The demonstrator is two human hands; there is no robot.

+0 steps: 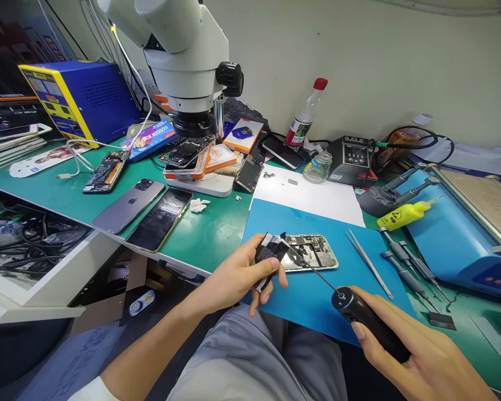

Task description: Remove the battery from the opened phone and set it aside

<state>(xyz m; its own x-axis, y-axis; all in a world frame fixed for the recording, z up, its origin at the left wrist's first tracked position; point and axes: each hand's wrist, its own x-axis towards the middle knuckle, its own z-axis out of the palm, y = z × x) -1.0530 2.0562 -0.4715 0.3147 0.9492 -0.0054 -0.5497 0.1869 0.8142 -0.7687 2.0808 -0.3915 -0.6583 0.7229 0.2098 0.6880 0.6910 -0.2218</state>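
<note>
My left hand (pixel 256 270) grips a black phone battery (pixel 265 256) with pale printing, holding it tilted above the near-left end of an opened phone (pixel 311 252). The phone lies on a blue mat (pixel 300 303) with its inner parts exposed. In my right hand (pixel 404 340) is a thick black cylindrical handle tool (pixel 371 323) with a long thin rod. The rod slants up and left across the phone, and its tip meets or nearly meets the battery's upper edge; contact is unclear. Silver tweezers (pixel 369 264) rest on the mat to the phone's right.
A microscope (pixel 187 72) overhangs the bench at back left. Other phones (pixel 129 206) lie left of the mat. White paper (pixel 309 192) with small metal parts sits behind it. At right are screwdrivers (pixel 413 278), a yellow bottle (pixel 403 215) and a blue machine (pixel 455 239).
</note>
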